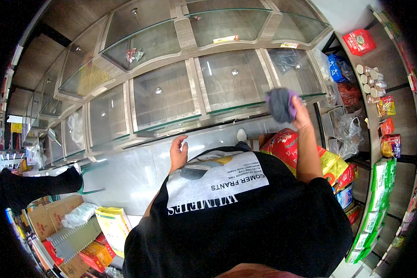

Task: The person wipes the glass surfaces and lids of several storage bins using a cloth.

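Note:
My right hand (301,113) grips a bunched cloth (280,105), dark grey with a purple side. It hovers near the right end of a wooden display rack with clear compartments, just in front of the lower glass edge (238,107). My left hand (179,152) hangs in front of my body, holding nothing, its thumb apart from the fingers. Beyond it lies a lower compartment (163,100) with a round metal knob at its back. Small red-and-white wrapped pieces (133,55) lie in an upper compartment.
Large red and yellow bags (285,146) stand close by my right arm. Shelving at the right holds green packs (373,208) and rolls (371,83). At the lower left are cardboard boxes (52,215) and a yellow-white bag (113,229). A person's dark sleeve or leg (41,184) shows at left.

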### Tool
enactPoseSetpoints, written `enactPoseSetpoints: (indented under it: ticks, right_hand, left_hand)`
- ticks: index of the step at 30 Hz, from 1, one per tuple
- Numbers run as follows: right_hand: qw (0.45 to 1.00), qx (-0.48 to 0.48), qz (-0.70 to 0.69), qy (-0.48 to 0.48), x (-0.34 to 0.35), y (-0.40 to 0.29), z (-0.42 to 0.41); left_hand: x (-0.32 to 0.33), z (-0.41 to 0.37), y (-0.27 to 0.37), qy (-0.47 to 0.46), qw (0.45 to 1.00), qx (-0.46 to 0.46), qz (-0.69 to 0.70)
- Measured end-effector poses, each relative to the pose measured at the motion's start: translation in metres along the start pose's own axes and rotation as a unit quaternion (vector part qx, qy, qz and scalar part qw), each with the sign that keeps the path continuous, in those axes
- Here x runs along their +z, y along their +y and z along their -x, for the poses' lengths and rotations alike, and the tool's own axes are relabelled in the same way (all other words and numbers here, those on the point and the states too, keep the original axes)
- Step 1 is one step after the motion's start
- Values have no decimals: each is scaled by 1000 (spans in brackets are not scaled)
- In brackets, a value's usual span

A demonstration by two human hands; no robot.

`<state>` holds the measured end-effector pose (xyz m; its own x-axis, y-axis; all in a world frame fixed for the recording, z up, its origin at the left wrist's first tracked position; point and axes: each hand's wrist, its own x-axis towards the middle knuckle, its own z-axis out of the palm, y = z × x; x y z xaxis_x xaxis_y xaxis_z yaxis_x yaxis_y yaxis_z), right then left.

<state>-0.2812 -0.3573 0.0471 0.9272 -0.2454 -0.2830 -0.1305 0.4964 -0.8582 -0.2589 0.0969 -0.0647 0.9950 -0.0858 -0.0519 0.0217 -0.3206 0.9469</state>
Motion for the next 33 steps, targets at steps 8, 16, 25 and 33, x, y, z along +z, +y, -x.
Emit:
enactPoseSetpoints:
  ticks: [8, 16, 25, 33]
  right_hand:
    - [595, -369, 681, 216, 10, -51, -71]
    - [643, -191, 742, 5, 127, 27, -123]
    - [579, -254, 773, -57, 118, 57, -173]
    - [598, -238, 755, -127, 121, 35, -162]
  left_hand:
    - [5, -22, 35, 11, 999, 30, 0]
    - [1, 7, 29, 66, 998, -10, -7]
    - [-10, 39, 14, 134, 983, -71, 106]
    - [-3, 34, 21, 129, 982, -72, 117]
